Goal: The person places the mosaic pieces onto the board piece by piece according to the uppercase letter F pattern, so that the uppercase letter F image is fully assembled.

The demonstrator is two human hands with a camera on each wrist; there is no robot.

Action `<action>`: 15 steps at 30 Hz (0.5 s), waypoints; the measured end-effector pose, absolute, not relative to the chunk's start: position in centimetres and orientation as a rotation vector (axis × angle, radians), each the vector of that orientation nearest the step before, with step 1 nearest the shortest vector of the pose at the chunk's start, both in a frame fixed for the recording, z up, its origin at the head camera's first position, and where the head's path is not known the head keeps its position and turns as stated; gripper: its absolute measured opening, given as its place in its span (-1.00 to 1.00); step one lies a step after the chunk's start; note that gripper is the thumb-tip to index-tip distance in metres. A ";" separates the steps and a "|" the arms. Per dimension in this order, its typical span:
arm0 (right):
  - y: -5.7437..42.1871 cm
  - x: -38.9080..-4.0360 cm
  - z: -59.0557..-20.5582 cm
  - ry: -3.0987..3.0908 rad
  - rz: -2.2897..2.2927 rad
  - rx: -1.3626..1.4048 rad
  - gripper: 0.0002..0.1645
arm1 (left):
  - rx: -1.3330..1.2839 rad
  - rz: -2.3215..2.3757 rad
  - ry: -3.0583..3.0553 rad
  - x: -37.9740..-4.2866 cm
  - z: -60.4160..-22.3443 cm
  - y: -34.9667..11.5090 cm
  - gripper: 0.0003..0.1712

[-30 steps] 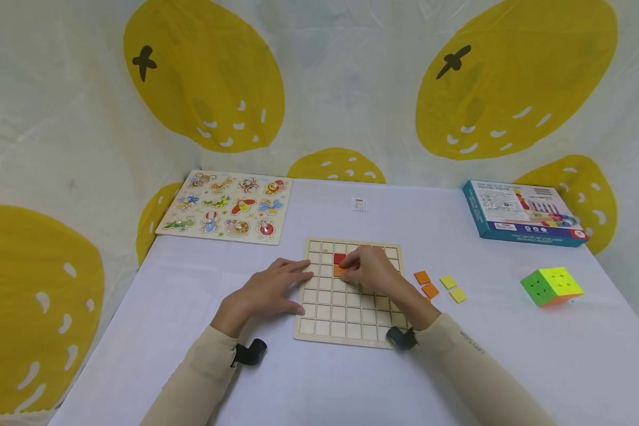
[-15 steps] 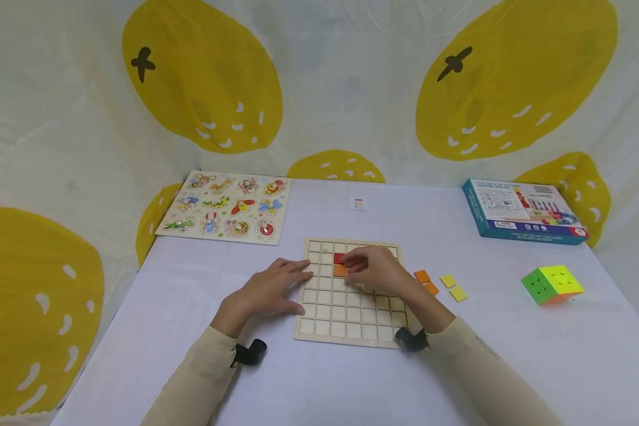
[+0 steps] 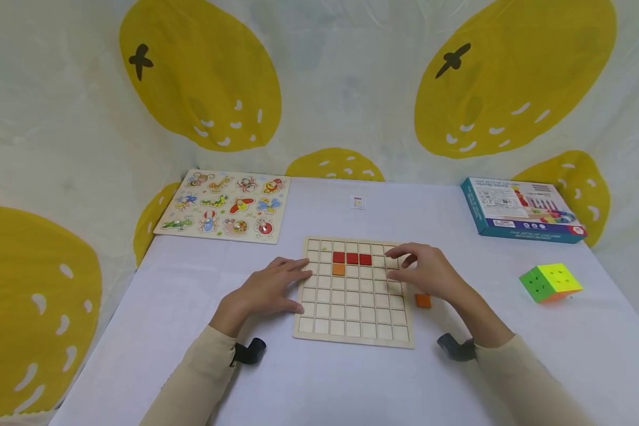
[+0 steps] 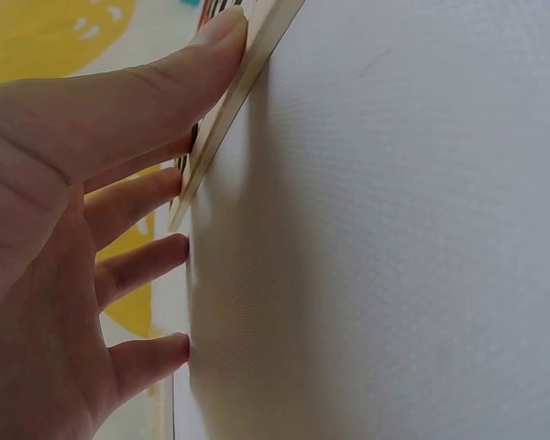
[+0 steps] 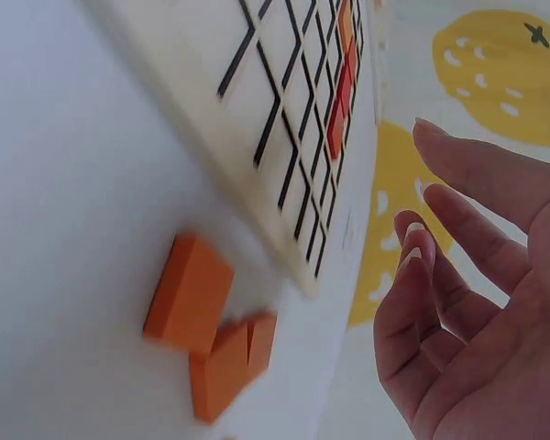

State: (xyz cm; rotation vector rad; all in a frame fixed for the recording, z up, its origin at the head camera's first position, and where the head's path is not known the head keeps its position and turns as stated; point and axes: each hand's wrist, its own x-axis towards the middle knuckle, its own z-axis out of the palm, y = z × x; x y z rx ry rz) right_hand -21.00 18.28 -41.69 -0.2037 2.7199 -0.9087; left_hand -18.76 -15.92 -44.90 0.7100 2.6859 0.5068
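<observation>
A wooden grid board (image 3: 353, 322) lies on the table in the head view. Three red tiles (image 3: 352, 258) form a row in its upper cells, with one orange tile (image 3: 338, 270) below the leftmost. My left hand (image 3: 266, 288) rests at the board's left edge, fingers spread; in the left wrist view its thumb (image 4: 222, 41) touches the rim. Over the board's right edge is my right hand (image 3: 426, 270), thumb and fingers apart, holding nothing. Loose orange tiles (image 5: 191, 293) lie beside the board in the right wrist view; the head view shows one, the yellow tiles being hidden behind the right hand.
An insect puzzle board (image 3: 223, 207) lies at the back left. A small printed card (image 3: 357, 202) is behind the grid. To the right are a colourful cube (image 3: 551, 283) and a teal-edged game box (image 3: 524, 210) farther back.
My right hand has let go of the orange tile and moved right, off the red tiles to the board's right edge. The left hand has stayed in place.
</observation>
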 end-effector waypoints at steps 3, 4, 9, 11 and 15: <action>19.8 -20.7 -41.4 2.735 -0.884 -0.159 -0.42 | 0.709 0.508 2.684 -18.8 -44.9 -15.9 -0.10; 20.2 -20.7 -41.2 2.737 -0.876 -0.146 -0.41 | 0.708 0.508 2.684 -18.8 -44.9 -15.9 -0.10; 21.9 -20.5 -41.3 2.727 -0.828 -0.059 -0.36 | 0.706 0.513 2.687 -18.8 -45.0 -15.9 -0.09; 22.5 -20.6 -41.5 2.725 -0.809 -0.039 -0.36 | 0.706 0.516 2.687 -18.9 -45.1 -15.9 -0.09; 23.5 -20.7 -42.3 2.744 -0.761 -0.047 -0.37 | 0.707 0.522 2.686 -18.8 -45.2 -15.9 -0.09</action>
